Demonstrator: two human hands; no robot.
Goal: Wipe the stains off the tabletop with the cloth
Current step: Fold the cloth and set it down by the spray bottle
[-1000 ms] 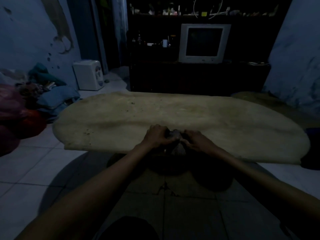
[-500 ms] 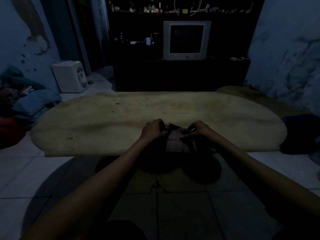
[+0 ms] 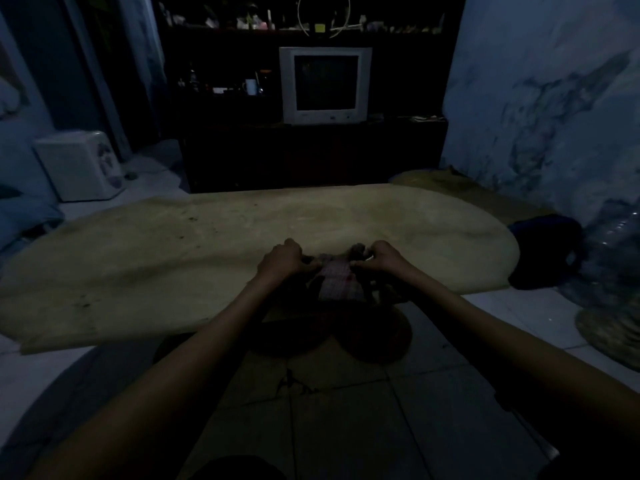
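Where tabletop (image 3: 173,258) dims, both hands seemingly pinch cloth (image 3: 337,282).

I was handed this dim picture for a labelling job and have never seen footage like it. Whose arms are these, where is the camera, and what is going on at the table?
There is no machine here. The camera sits on a person's head and looks forward and down, so the two arms reaching in from the bottom are that person's own. The left hand and right hand each grip a top corner of a small checked cloth, holding it spread at the near edge of a long pale table. Dark specks, probably the stains to wipe, show on the table's left part. Behind it stand a dark cabinet with an old TV, switched off. The room is dim, so finer detail is hard to tell.
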